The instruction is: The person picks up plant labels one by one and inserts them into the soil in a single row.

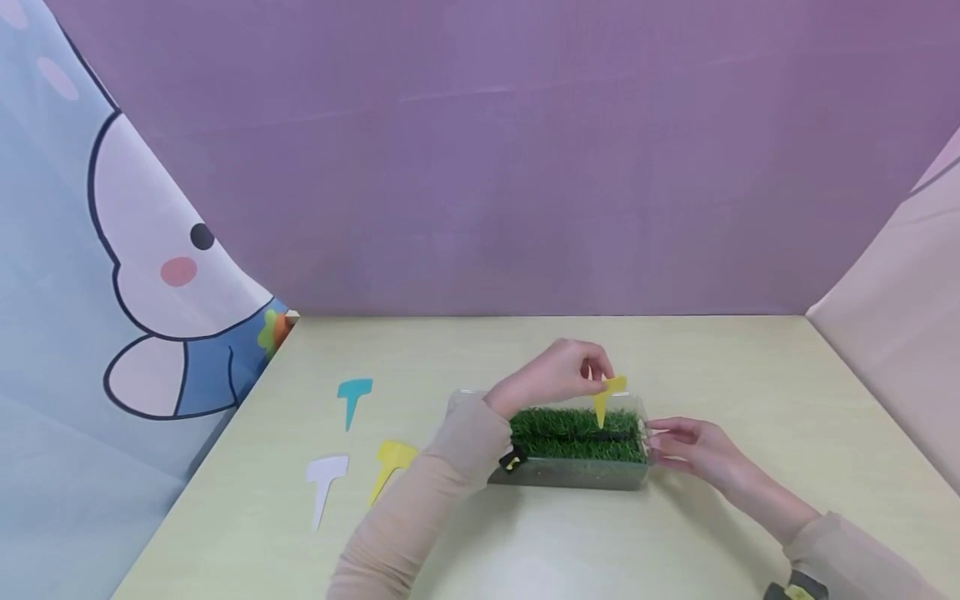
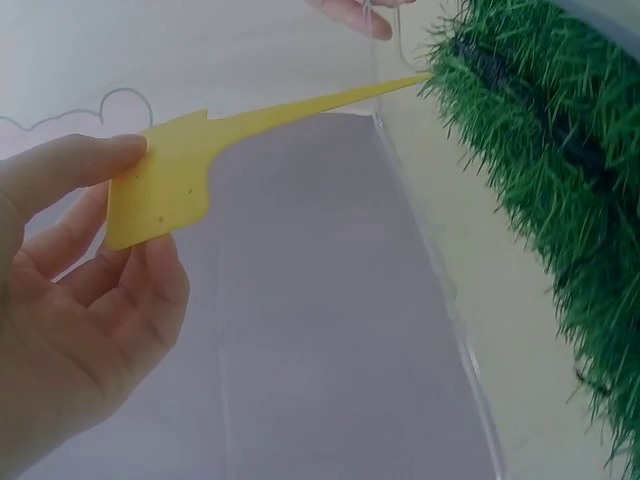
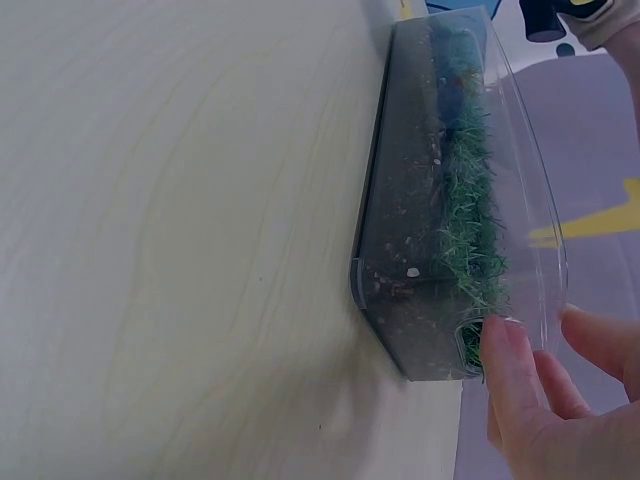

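Your left hand (image 1: 555, 375) pinches the broad head of a yellow plant marker (image 1: 606, 398) between thumb and fingers, above the clear box (image 1: 577, 473) of green turf (image 1: 573, 433) near the middle of the worktop (image 1: 675, 533). The marker's long axis runs steeply downward, head up in your fingers, the pointed tip aimed down at the grass; in the left wrist view the tip just meets the blades at the edge of the turf, though whether it has gone in cannot be made out. Your right hand (image 1: 693, 450) rests against the right end of the box, fingers nearly straight and touching its clear wall, thumb hidden. A dark strip crosses the turf; what it is stays unclear. Your left sleeve covers the box's left end. Well apart to the left lie three more markers flat on the worktop: a teal marker (image 1: 352, 400), a white marker (image 1: 324, 483) and a second yellow marker (image 1: 390, 467), their points all towards you.
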### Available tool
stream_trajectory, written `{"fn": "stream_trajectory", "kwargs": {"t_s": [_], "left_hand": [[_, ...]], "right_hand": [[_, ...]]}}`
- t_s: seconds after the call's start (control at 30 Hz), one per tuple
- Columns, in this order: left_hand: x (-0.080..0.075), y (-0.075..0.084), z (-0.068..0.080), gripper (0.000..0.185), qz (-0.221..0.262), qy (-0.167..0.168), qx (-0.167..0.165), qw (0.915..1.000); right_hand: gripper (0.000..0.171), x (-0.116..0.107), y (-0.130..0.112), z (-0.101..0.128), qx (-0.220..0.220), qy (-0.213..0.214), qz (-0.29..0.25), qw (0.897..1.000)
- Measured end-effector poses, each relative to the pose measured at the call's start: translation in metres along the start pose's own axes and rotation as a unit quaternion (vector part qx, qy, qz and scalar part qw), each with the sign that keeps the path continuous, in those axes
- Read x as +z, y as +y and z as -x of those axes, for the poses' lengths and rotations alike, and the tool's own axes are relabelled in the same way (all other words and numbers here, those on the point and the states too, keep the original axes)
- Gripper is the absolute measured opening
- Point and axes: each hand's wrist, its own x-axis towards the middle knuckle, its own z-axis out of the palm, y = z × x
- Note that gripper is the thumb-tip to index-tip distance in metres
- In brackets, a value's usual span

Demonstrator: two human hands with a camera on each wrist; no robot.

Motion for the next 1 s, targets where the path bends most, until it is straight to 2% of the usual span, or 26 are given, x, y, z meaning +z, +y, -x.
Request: {"fn": "stream_trajectory", "kwargs": {"t_s": [0.33, 0.6, 1.0], "left_hand": [[0.013, 0.001, -0.006, 0.006, -0.015, -0.016, 0.017, 0.9996], [0.022, 0.002, -0.01, 0.004, -0.029, -0.03, 0.01, 0.9991], [0.035, -0.002, -0.016, 0.004, -0.092, -0.045, -0.011, 0.9946]], "right_hand": [[0.049, 0.0, 0.0, -0.001, 0.001, -0.002, -0.008, 1.0], [0.049, -0.001, 0.001, -0.001, -0.002, -0.002, -0.003, 1.0], [0.05, -0.002, 0.001, -0.001, 0.005, 0.004, 0.003, 1.0]]}}
